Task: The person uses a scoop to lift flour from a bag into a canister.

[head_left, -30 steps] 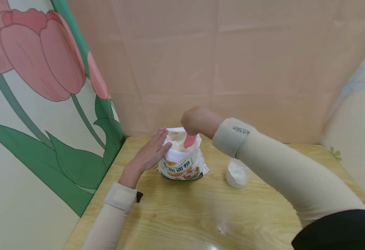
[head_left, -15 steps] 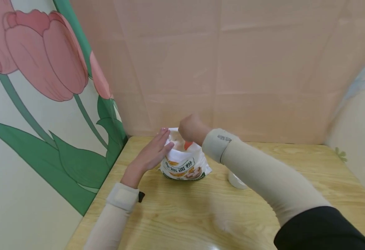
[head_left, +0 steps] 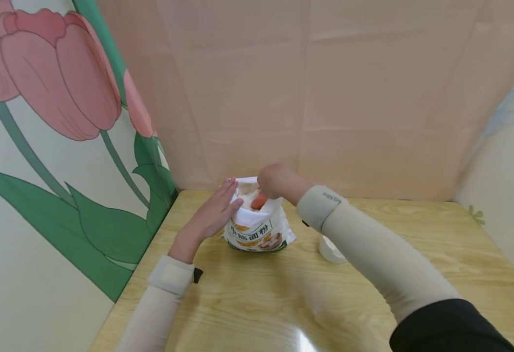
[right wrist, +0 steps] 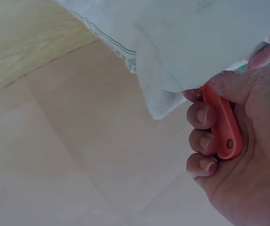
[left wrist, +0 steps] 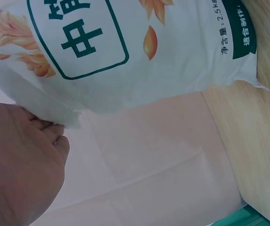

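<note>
In the head view a white bag of flour (head_left: pixel 258 232) stands upright on the wooden table, its top open and pale flour showing inside. My left hand (head_left: pixel 210 215) holds the bag's left rim, thumb at the front edge and fingers along the side; the left wrist view shows its fingers bent against the bag's edge. My right hand (head_left: pixel 280 182) is over the bag's right side. It grips the handle of an orange-red scoop (right wrist: pixel 224 125), fingers curled round it and dusted with white. The scoop's head (head_left: pixel 258 201) is in the bag's mouth, partly hidden.
A small cup (head_left: pixel 330 250) stands on the table (head_left: pixel 239 298) right of the bag, partly covered by my right forearm. A pinkish-beige cloth (head_left: pixel 301 98) hangs behind the table. A tulip-painted wall (head_left: pixel 63 83) borders the left side.
My right hand with the scoop has dipped lower and shifted slightly within the bag's mouth. The right forearm now covers more of the cup. My left hand stays on the bag.
</note>
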Demonstrator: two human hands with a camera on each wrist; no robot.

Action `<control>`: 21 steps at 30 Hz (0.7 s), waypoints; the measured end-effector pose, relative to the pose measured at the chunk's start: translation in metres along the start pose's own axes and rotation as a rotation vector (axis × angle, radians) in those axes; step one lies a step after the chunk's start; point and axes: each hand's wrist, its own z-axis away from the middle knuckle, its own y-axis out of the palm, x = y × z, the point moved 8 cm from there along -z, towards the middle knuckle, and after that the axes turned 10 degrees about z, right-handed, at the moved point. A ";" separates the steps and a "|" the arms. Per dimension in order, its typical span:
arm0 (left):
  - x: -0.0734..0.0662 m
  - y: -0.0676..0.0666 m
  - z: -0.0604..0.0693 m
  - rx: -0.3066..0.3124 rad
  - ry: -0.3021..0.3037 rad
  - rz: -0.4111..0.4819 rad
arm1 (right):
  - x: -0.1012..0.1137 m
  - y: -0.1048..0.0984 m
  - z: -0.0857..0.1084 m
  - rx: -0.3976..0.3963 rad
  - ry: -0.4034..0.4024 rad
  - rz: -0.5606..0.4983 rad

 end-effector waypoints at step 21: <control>0.005 0.000 0.003 0.001 -0.032 0.020 | -0.020 0.034 0.042 -0.326 0.072 -0.426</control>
